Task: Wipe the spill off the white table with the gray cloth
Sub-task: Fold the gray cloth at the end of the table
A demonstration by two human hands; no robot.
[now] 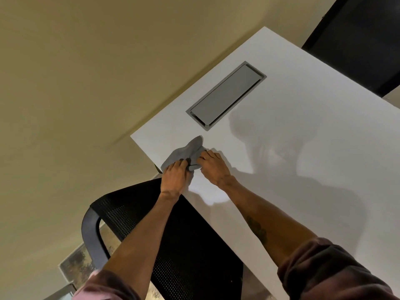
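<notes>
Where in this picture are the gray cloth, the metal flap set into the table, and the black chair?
gray cloth [188, 150]: head view, bunched middle above the hands.
metal flap [226, 95]: head view, centre of its lid.
black chair [186, 241]: head view, mesh backrest between the forearms.

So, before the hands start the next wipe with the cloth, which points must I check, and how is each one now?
1. Left hand holds the gray cloth: ok.
2. Right hand holds the cloth: ok.
3. Cloth lies on the white table: ok, near the table's corner.
4. Spill located: cannot tell, no liquid shows.
5. Gray hatch closed: ok.
6. Black chair away from the arms: not ok, the left forearm passes over it.
</notes>
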